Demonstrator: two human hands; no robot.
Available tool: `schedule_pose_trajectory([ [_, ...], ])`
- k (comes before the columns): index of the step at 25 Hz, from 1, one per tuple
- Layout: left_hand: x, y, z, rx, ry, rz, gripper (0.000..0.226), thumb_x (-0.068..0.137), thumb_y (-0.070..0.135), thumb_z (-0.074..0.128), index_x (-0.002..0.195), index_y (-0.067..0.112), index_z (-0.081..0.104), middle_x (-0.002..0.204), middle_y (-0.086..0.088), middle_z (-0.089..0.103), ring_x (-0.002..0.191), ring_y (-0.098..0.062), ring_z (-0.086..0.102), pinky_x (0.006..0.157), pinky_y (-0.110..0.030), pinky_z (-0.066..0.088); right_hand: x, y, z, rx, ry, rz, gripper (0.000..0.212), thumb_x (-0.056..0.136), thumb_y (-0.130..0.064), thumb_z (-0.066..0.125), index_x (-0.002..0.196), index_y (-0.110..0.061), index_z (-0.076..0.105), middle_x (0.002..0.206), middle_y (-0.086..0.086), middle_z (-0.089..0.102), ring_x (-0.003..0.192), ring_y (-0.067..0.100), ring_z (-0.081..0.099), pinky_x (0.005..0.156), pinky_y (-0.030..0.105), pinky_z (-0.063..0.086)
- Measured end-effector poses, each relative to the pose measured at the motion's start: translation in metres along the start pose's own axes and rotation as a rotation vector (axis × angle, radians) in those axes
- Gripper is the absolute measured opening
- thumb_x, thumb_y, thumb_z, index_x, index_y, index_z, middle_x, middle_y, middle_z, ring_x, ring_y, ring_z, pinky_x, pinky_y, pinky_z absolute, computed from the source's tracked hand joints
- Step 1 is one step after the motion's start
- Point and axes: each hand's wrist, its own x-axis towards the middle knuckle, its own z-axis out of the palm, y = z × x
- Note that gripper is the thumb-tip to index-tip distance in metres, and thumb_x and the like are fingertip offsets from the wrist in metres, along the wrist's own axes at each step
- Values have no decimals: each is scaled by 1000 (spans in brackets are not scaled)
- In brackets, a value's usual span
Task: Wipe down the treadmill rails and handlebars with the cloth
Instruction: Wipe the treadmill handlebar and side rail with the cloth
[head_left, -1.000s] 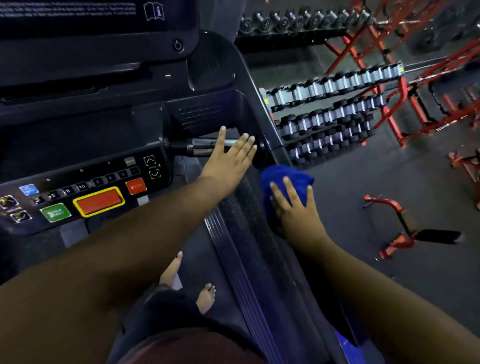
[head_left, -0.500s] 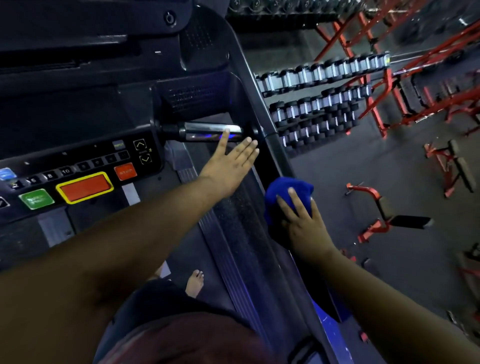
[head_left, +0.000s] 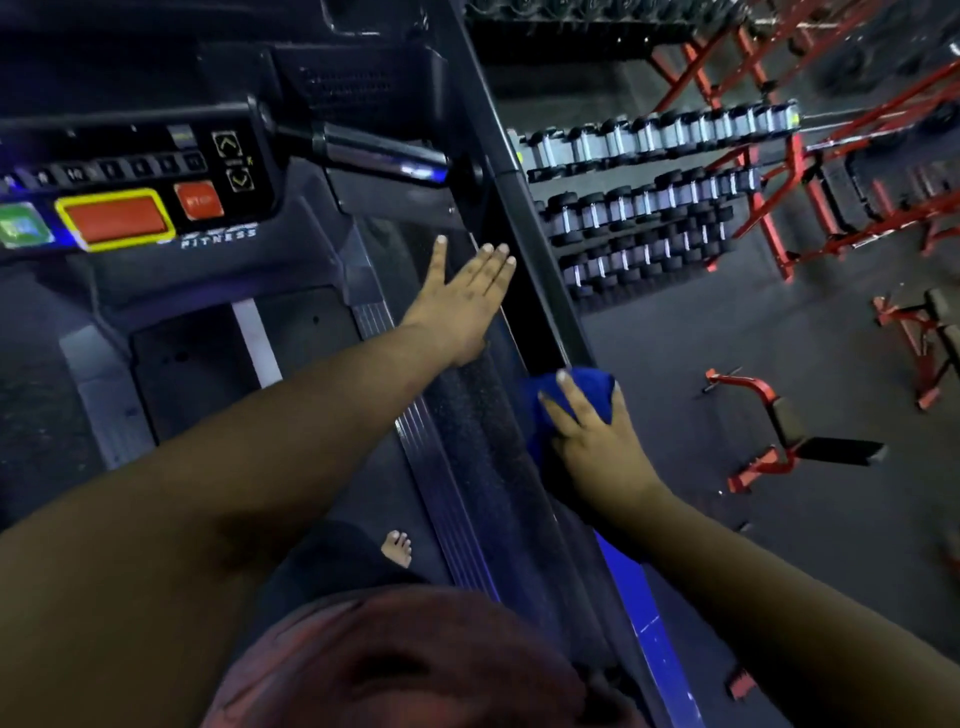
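Fingers (head_left: 570, 402) of the right hand (head_left: 597, 441) spread flat on the blue cloth (head_left: 587, 387) at the treadmill rail's (head_left: 540, 249) outer edge, where it may slip off.

The dark gym floor (head_left: 675, 364) carries a dumbbell rack (head_left: 649, 192) and red benches (head_left: 769, 426).

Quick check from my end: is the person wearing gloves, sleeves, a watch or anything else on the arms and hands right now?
Nothing is worn on them. Both forearms are bare as far up as the head view shows, with no sleeve edge in sight. The left hand and right hand have no gloves, and no rings, watch or wristband show. The fingernails are short and unpainted. The dim, bluish light could hide small marks.
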Motion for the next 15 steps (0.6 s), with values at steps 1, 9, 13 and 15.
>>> schedule_pose_trajectory([
  [1, -6, 14, 3, -14, -11, 11, 101, 93, 33, 58, 154, 9, -18, 165, -8, -20, 153, -23, -13, 114, -71, -8, -17, 1, 8, -8, -8, -56, 45, 86, -44, 60, 126, -24, 67, 159, 4, 33, 152, 34, 0, 108, 76, 10],
  [9, -46, 105, 18, -72, 58, -7, 104, 89, 27, 64, 156, 13, -15, 165, -6, -20, 154, -21, -10, 115, -71, -4, -63, -25, 45, 216, 122, 240, 67, 77, -33, 72, 141, -28, 51, 166, -4, 8, 151, 39, 6, 108, 68, 31],
  [13, -68, 136, 30, -38, 57, 45, 102, 92, 33, 61, 156, 15, -16, 164, -6, -22, 153, -21, -12, 114, -72, -2, -127, -30, 73, 318, 153, 309, 83, 76, -44, 72, 150, -36, 36, 165, 5, 9, 148, 42, 14, 105, 73, 31],
  [15, -75, 145, 38, -28, 36, 27, 99, 93, 34, 58, 155, 15, -17, 164, -6, -22, 153, -20, -13, 114, -72, -2, -94, -26, 56, 380, 154, 354, 84, 82, -49, 64, 153, -41, 20, 166, 5, -1, 149, 42, 9, 107, 76, 22],
])
